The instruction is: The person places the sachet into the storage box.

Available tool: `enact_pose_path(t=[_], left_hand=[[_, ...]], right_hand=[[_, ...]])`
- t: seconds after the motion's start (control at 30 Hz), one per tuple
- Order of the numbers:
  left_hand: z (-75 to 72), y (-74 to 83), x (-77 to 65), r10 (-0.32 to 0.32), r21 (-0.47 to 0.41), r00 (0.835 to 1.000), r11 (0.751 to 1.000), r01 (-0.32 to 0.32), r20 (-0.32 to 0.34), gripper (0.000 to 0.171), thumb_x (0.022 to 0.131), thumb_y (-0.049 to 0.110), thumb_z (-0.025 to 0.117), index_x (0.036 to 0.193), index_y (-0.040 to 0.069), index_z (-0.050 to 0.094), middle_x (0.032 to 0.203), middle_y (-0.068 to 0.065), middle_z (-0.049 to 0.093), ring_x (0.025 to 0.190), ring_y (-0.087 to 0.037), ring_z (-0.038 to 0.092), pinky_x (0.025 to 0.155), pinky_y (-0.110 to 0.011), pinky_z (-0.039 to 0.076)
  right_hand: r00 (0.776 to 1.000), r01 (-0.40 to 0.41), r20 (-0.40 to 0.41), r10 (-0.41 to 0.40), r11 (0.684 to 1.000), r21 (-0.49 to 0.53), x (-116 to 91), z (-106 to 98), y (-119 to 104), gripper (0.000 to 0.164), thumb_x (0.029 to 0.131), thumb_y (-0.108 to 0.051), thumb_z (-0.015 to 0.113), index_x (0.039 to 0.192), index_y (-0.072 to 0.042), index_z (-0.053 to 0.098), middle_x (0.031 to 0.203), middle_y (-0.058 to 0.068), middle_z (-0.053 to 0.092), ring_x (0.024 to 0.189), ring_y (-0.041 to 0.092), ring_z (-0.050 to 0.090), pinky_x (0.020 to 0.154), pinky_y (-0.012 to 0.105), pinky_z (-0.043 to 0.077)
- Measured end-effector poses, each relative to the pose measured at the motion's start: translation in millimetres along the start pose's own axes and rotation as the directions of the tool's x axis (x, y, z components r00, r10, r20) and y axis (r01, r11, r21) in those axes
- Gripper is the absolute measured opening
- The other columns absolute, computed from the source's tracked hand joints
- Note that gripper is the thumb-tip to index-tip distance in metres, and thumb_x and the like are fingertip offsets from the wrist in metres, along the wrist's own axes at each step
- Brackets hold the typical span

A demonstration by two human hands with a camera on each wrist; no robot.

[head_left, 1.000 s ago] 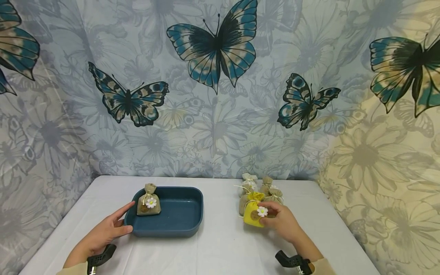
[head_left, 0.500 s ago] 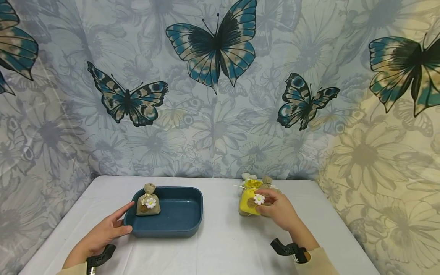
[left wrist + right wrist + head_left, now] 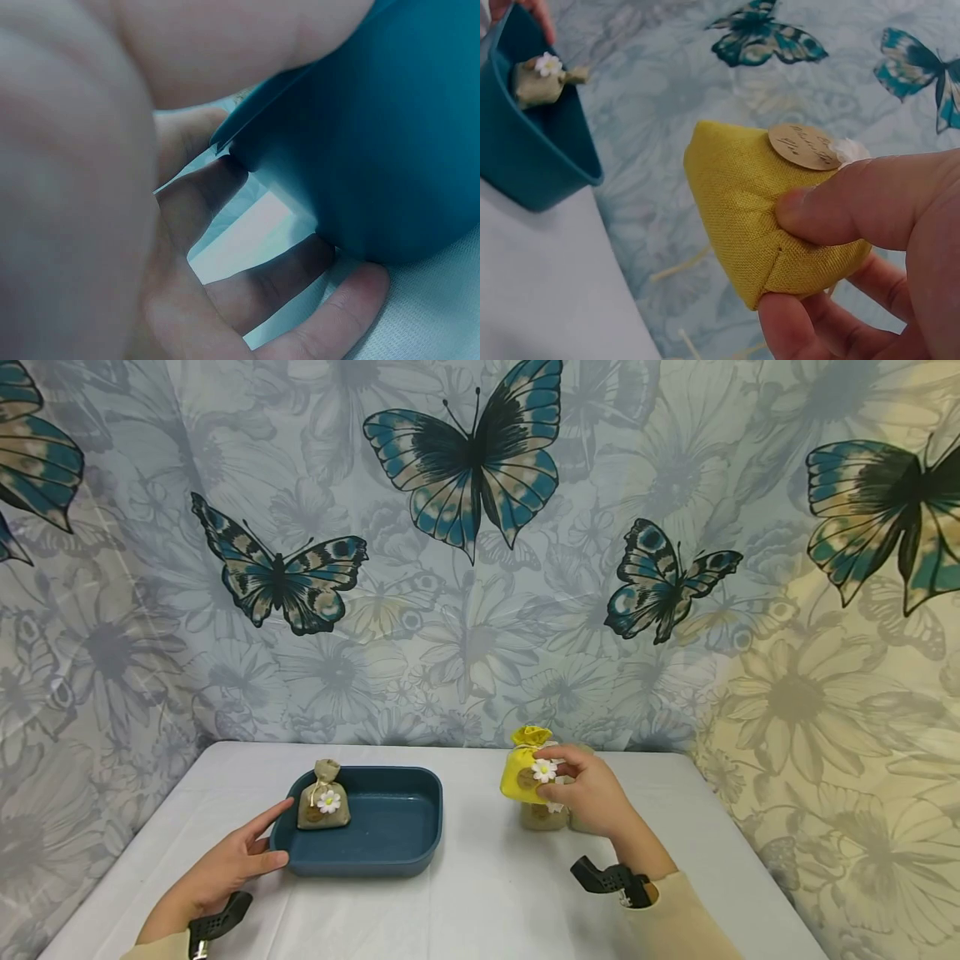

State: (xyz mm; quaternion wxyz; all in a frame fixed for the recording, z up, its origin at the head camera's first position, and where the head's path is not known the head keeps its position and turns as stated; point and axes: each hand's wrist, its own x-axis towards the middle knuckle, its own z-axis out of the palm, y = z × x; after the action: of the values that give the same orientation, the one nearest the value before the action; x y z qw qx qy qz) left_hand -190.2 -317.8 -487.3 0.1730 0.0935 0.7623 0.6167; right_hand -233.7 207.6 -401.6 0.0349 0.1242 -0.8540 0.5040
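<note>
My right hand (image 3: 592, 793) pinches a small yellow drawstring pouch (image 3: 516, 778) with a white flower and round brown tag, raised in front of other pouches. In the right wrist view, the thumb (image 3: 817, 214) presses on the yellow cloth, the fingers under it. My left hand (image 3: 225, 864) rests against the left end of a blue rectangular dish (image 3: 375, 863). The left wrist view shows its fingertips (image 3: 366, 281) spread along the dish's outer wall (image 3: 360, 165). Inside the dish, a beige pouch (image 3: 315, 814) with a white flower leans upright at the left.
Behind and below the right hand stand other pouches, mostly hidden, one of them beige (image 3: 540, 818). A white cloth (image 3: 480, 893) covers the table. Patterned butterfly fabric (image 3: 480, 635) hangs around its back and sides.
The right hand has lifted the yellow pouch up and to the left, away from the group of pouches. The left hand and the dish have stayed in place.
</note>
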Motion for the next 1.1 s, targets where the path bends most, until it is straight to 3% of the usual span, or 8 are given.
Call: enact_pose_path(t=[0.4, 0.83, 1.1], left_hand=[[0.2, 0.7, 0.9, -0.015, 0.01, 1.0, 1.0, 0.015, -0.011, 0.082, 0.101, 0.016, 0.062, 0.162, 0.01, 0.007, 0.161, -0.026, -0.014, 0.138, -0.06, 0.005, 0.102, -0.064, 0.034], [0.4, 0.6, 0.7, -0.02, 0.018, 1.0, 1.0, 0.02, -0.018, 0.083, 0.101, 0.016, 0.063, 0.162, 0.011, 0.007, 0.161, -0.026, -0.015, 0.137, -0.063, 0.002, 0.102, -0.067, 0.031], [-0.7, -0.1, 1.3, -0.023, 0.017, 1.0, 1.0, 0.023, -0.013, 0.083, 0.101, 0.017, 0.062, 0.162, 0.011, 0.006, 0.161, -0.025, -0.015, 0.137, -0.062, 0.002, 0.102, -0.066, 0.032]], right_hand=[[0.999, 0.031, 0.027, -0.032, 0.999, 0.043, 9.3, 13.1, -35.3, 0.046, 0.077, -0.005, 0.083, 0.117, -0.023, 0.073, 0.123, -0.001, 0.062, 0.103, 0.028, 0.057, 0.068, 0.037, 0.055], [0.988, 0.104, 0.11, -0.106, 0.994, 0.024, 25.9, 37.4, -65.3, 0.044, 0.078, -0.008, 0.084, 0.117, -0.025, 0.074, 0.127, -0.004, 0.061, 0.106, 0.028, 0.057, 0.069, 0.038, 0.053], [0.981, 0.092, 0.164, -0.104, 0.992, 0.082, 37.6, 64.5, -77.4, 0.045, 0.077, -0.006, 0.084, 0.117, -0.024, 0.074, 0.127, -0.002, 0.059, 0.103, 0.028, 0.059, 0.068, 0.037, 0.055]])
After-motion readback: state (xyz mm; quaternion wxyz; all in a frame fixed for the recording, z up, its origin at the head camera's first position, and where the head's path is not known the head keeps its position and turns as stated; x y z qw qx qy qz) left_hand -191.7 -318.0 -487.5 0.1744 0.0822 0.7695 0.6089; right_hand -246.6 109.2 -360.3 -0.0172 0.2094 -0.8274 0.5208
